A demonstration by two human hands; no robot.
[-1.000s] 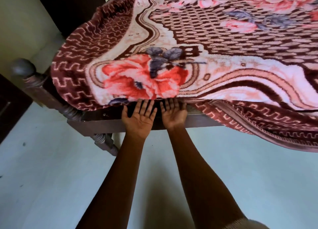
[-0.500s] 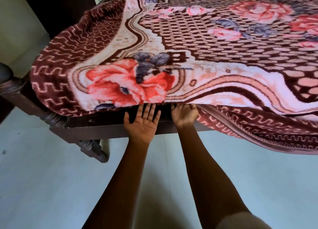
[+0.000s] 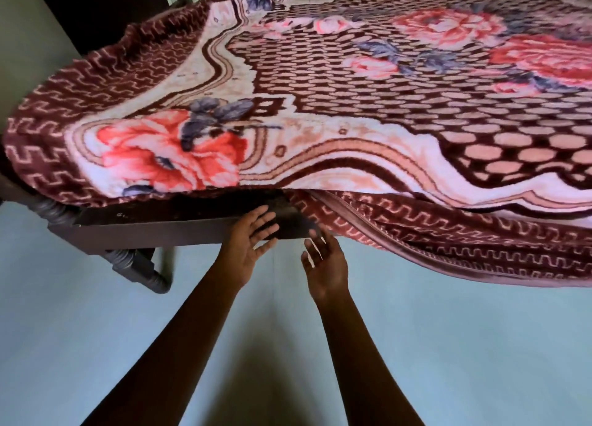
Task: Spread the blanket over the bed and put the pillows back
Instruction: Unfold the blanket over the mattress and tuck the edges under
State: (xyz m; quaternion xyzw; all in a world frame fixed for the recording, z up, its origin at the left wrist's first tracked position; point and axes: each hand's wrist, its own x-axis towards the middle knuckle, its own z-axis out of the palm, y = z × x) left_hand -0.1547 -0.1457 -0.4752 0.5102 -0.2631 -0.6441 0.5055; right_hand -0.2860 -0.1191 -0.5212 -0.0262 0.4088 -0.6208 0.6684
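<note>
A thick maroon and pink flowered blanket (image 3: pixel 352 111) lies spread across the bed and hangs over its near edge at the right. The dark wooden bed frame (image 3: pixel 153 227) shows bare below the blanket's left part. My left hand (image 3: pixel 251 244) is in front of the frame rail with fingers straight and spread, holding nothing. My right hand (image 3: pixel 325 262) hovers just below the hanging blanket edge, fingers relaxed, apart from the cloth. No pillows are in view.
A turned wooden bed leg (image 3: pixel 141 268) stands at the left under the frame. Pale blue-green floor (image 3: pixel 448 345) fills the foreground. A dark doorway or cupboard (image 3: pixel 96 9) is at the back left beside a pale wall.
Both hands have drawn back from under the blanket's edge toward me; the right hand, which was curled at the cloth, has let go. The view has shifted right and closer.
</note>
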